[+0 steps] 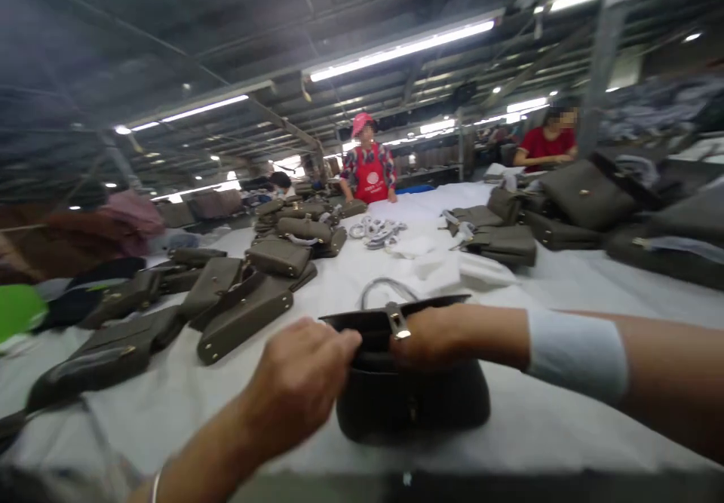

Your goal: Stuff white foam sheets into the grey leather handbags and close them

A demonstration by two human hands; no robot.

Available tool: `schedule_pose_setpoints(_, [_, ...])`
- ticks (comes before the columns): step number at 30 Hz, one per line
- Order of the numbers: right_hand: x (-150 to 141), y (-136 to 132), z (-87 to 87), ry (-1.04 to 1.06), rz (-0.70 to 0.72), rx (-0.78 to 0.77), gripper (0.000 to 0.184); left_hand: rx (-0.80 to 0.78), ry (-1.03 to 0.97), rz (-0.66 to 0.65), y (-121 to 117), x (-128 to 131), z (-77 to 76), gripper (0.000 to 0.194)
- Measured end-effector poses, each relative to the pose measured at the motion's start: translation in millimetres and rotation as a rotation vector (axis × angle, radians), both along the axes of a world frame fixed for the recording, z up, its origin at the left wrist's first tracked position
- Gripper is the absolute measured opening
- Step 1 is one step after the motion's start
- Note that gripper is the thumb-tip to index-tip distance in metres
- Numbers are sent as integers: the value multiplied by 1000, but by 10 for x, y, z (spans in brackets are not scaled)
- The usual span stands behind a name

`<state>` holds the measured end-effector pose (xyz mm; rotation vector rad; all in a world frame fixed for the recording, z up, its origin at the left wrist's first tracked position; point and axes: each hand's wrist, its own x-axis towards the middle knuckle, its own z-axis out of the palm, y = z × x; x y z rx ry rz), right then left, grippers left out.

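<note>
A dark olive handbag point(415, 405) stands upright on the white-covered table in front of me, its top open. A metal clasp point(399, 322) sits on the raised flap at the rear, and a loop handle rises behind it. My left hand point(305, 375) is closed, with thumb and fingers pinching the bag's left upper edge. Into the opening reaches my right hand point(424, 337), beside the clasp; its fingertips are hidden in the bag, so its grip does not show.
Piles of similar handbags lie on the left point(246, 314) and right point(588, 194). Wrapped grey handles point(376, 231) lie mid-table, near white packing material point(475, 271). A person in a red apron point(370, 175) stands across the table; another in a red shirt point(546, 145) is at the far right.
</note>
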<state>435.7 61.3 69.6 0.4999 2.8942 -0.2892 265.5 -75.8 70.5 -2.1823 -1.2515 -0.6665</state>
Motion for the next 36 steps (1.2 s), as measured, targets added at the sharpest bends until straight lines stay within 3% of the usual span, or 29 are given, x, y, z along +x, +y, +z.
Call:
schedule_pose_setpoints(2, [66,91,102,-99,81,24,14,-35,3,-150,37,359,-260,31])
schedule_pose_setpoints(4, [199,187,101,-58,106,34,18,-115,-115,-150,171,547,-351,37])
schedule_pose_setpoints(7, [477,275,-57,159,-24,40,23,-409,-238,35,501,627,-314,34])
schedule_pose_setpoints(10, [742,304,-239,325,-223,31,29,-681,-278,230,785,629,-288,15])
schedule_pose_setpoints(13, [911,305,-313,354,-314,126,22,-815,-372,212,942,662,-360,10])
schedule_pose_setpoints(16, [985,313,-289,287,-345,196,17,-833,-427,117,1023,723,-420,11])
schedule_pose_setpoints(24, [1005,337,-241,339,-260,147,17,-892,-470,-18,1051,682,-442,8])
schedule_pose_setpoints(27, [918,330,-241,230,-158,227,7,-879,-464,-70,1082,642,-537,14])
schedule_pose_setpoints(30, [816,344,-256,181,-117,315,9,-869,-462,-79,1152,627,-616,18])
schedule_pose_setpoints(36, [865,372,-312,203,-120,206,14,-962,-397,-140,1212,627,-537,16])
